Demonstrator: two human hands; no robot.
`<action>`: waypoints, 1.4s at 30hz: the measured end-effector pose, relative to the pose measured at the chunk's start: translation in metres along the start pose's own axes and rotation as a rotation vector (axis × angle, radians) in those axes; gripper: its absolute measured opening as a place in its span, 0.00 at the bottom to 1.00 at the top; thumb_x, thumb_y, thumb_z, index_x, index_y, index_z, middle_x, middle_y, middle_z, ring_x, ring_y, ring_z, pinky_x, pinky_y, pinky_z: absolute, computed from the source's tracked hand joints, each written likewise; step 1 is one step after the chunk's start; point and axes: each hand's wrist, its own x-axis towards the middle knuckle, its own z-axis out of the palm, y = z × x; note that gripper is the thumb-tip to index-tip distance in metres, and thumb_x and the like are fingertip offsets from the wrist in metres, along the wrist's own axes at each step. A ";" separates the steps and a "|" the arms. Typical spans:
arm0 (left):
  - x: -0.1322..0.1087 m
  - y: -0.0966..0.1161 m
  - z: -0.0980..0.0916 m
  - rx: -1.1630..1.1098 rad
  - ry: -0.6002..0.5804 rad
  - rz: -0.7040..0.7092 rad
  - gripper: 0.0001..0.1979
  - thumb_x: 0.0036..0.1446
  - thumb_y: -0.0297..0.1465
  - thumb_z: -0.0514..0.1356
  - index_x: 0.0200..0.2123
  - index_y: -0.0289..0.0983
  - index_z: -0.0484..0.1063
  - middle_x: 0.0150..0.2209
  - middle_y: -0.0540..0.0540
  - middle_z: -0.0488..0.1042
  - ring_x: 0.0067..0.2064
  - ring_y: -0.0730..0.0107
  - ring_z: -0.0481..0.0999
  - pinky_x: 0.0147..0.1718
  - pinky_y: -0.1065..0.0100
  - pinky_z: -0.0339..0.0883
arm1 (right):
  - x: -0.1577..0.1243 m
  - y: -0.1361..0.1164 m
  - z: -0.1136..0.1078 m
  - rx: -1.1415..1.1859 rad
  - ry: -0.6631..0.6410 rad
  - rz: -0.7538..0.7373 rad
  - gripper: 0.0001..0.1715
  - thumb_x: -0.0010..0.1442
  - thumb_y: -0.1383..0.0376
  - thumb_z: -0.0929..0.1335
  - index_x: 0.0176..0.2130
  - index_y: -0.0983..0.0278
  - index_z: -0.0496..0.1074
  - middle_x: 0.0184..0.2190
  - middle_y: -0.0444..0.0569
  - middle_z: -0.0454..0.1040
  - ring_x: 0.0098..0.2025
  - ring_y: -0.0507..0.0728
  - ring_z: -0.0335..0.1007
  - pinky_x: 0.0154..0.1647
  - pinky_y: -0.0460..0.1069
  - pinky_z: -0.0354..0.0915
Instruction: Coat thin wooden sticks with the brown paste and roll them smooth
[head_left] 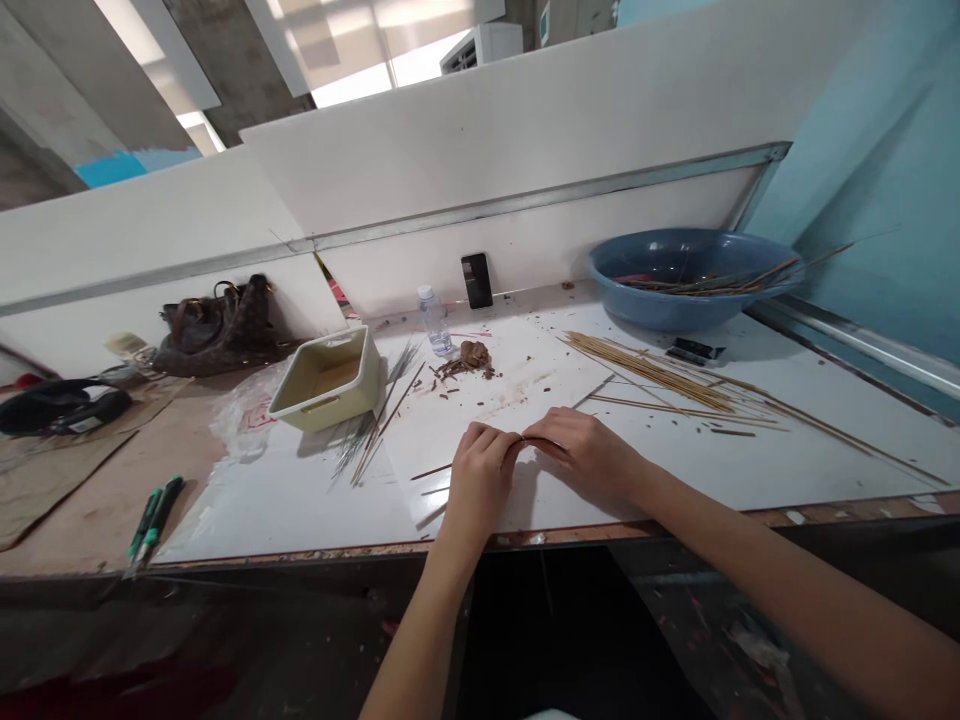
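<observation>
My left hand (480, 475) and my right hand (581, 450) meet over a white board (480, 390), with their fingers curled. A thin brown wooden stick (544, 444) runs between them, pinched in both hands. Another thin stick (431, 471) lies by my left hand, its far end hidden under it. Beyond my right hand lies a loose pile of long bamboo sticks (645, 370). A crumbly brown clump (474, 356) with scattered bits sits farther up the board.
A blue plastic basin (690, 305) holding sticks stands at the back right. A water bottle (435, 320), a black phone (477, 280) and a cream tray (326, 380) stand along the back. Green-handled tools (154, 518) lie at the front left, and a brown handbag (217, 330) sits at the left.
</observation>
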 end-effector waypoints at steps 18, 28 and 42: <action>-0.002 -0.006 -0.003 0.027 0.034 0.003 0.05 0.75 0.27 0.66 0.48 0.40 0.83 0.39 0.45 0.85 0.42 0.55 0.75 0.43 0.57 0.75 | 0.000 0.002 0.005 0.041 0.046 -0.030 0.11 0.78 0.69 0.68 0.56 0.62 0.78 0.45 0.54 0.86 0.45 0.63 0.82 0.47 0.59 0.80; -0.001 -0.002 -0.002 0.060 0.007 0.016 0.05 0.76 0.26 0.64 0.47 0.39 0.81 0.39 0.44 0.84 0.43 0.55 0.77 0.44 0.56 0.74 | -0.003 0.001 0.003 0.053 0.025 -0.022 0.12 0.77 0.72 0.68 0.55 0.61 0.78 0.44 0.53 0.85 0.44 0.62 0.82 0.45 0.58 0.80; -0.003 -0.004 0.000 0.068 -0.017 -0.030 0.07 0.78 0.29 0.62 0.44 0.40 0.80 0.38 0.45 0.83 0.43 0.55 0.78 0.43 0.56 0.74 | 0.002 -0.003 0.002 0.029 0.031 -0.014 0.10 0.79 0.68 0.67 0.53 0.62 0.78 0.41 0.53 0.85 0.43 0.62 0.81 0.44 0.58 0.79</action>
